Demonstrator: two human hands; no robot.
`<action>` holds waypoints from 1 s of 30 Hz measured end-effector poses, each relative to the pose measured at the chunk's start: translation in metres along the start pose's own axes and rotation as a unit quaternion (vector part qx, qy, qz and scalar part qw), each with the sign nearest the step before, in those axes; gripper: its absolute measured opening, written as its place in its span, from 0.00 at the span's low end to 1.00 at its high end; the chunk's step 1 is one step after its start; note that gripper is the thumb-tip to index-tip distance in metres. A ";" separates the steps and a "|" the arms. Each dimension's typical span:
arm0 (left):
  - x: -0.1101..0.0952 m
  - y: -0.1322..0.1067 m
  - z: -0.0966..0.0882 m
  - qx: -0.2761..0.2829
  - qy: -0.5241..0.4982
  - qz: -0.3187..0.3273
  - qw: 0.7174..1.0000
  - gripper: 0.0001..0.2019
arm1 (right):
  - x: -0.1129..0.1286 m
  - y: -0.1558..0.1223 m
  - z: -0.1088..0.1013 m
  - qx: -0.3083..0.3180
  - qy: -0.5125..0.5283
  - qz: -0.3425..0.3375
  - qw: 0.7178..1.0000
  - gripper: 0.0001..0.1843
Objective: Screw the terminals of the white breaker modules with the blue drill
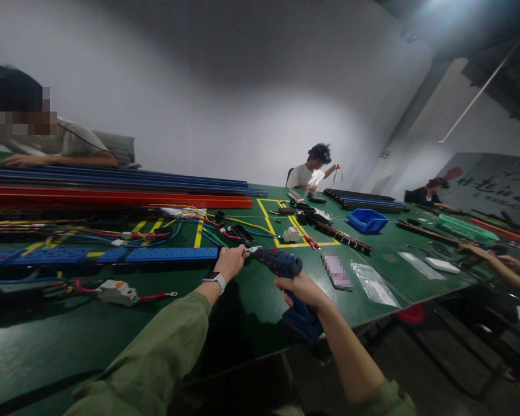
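Gripping the blue drill (pixel 281 263) by its handle with our right hand (pixel 303 290), we pinch its nose with our left hand (pixel 230 263); fingers hide the bit.

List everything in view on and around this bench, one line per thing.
table: one, green with yellow tape lines, under everything
rails: a stack, red with blue ones behind, far left
power strips: a row, blue, left of the hands
near breaker: one, white, near left, red wires attached
far breaker: one, white, inside the yellow box
bin: one, blue, right of centre
plastic bag: one, clear, right of the drill
other people: three, seated along the far side
drill: one, blue, in both hands
left hand: closed at the drill's front end
right hand: closed on the drill's grip
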State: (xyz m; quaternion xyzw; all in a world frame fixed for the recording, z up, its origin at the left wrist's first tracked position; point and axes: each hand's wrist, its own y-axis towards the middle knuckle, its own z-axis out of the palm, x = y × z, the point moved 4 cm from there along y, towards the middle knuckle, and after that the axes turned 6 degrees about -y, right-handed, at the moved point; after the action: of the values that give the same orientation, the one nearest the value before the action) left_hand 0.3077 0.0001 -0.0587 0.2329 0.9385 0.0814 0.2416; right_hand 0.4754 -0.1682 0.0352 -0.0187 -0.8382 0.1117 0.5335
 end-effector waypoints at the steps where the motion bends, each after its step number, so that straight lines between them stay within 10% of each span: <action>1: 0.000 0.000 0.000 0.002 -0.001 -0.001 1.000 0.13 | 0.000 0.000 0.000 0.002 0.003 -0.004 1.000 0.06; 30: 0.003 0.002 0.004 -0.009 0.003 0.009 1.000 0.12 | -0.002 0.000 -0.002 -0.005 0.015 -0.008 1.000 0.07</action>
State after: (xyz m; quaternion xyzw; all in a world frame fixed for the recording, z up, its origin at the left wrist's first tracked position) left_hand 0.3080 0.0031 -0.0631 0.2387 0.9363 0.0924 0.2405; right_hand 0.4778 -0.1683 0.0340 -0.0166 -0.8305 0.1028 0.5472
